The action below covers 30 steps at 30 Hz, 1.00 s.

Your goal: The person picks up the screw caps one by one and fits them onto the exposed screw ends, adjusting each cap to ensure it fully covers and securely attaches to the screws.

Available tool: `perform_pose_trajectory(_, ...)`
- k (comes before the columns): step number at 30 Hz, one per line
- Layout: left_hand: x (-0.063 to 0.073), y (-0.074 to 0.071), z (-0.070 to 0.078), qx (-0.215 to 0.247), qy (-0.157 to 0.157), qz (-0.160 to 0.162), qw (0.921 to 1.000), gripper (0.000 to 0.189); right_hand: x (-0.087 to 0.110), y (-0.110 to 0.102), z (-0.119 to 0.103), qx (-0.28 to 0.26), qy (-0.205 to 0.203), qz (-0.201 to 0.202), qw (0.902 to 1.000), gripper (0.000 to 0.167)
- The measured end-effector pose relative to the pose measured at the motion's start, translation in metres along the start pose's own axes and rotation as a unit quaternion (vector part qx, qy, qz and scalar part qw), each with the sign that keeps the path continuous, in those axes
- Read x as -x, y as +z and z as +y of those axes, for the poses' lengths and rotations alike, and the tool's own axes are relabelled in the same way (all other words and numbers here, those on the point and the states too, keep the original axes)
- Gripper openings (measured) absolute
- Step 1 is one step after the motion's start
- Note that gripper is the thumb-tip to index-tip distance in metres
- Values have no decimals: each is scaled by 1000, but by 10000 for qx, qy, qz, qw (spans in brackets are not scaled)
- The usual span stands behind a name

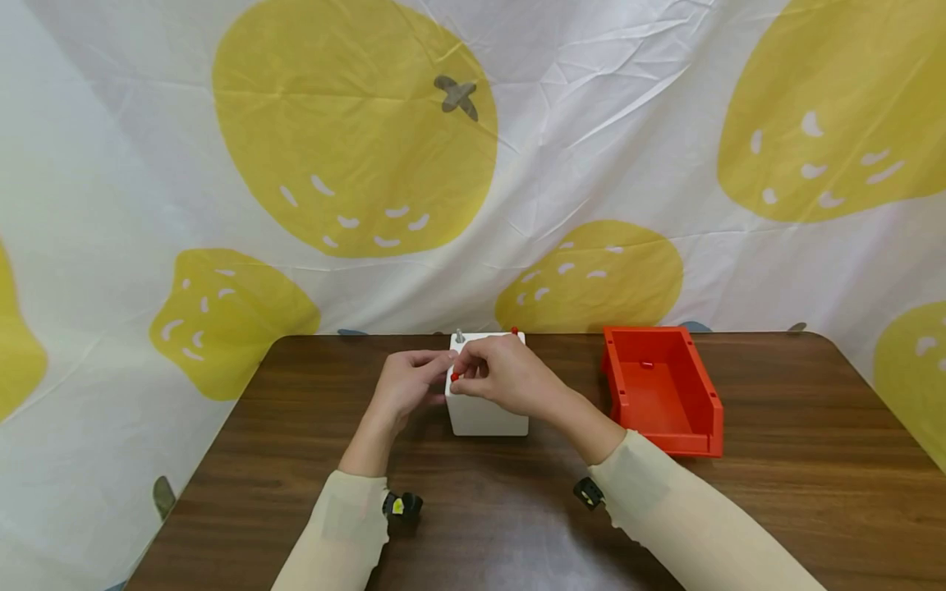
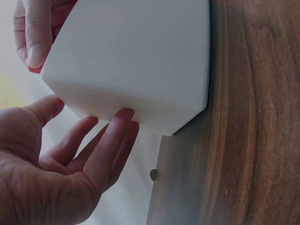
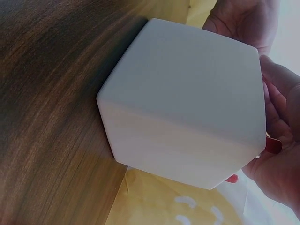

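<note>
A white box (image 1: 488,417) stands on the wooden table. At its near left top corner my right hand (image 1: 510,377) pinches a small red piece (image 1: 455,377) between thumb and fingers; its exact kind is mostly hidden. My left hand (image 1: 405,382) is at the box's left side. In the left wrist view its slightly bent fingers (image 2: 110,145) touch that side without curling round it. A silver bolt-like post (image 1: 460,336) stands up at the far left corner of the box top, and a red piece (image 1: 515,330) shows at the far right corner.
An open red bin (image 1: 661,447) stands on the table to the right of the box, with one small red piece (image 1: 646,364) inside. Behind the table (image 1: 296,427) hangs a white cloth (image 1: 562,164) printed with yellow fruit.
</note>
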<state>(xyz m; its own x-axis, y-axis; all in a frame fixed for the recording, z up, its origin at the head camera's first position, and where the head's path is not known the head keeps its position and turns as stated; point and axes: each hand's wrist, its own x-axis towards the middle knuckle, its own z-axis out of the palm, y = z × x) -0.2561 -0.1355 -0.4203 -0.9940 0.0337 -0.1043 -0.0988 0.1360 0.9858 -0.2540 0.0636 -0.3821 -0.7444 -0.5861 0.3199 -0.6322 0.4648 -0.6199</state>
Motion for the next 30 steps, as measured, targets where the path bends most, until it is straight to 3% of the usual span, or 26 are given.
perform_pose_trajectory(30,0,0,1,5,-44,-37,10000,35,1,1,-1,179,-110,-18,9998,9)
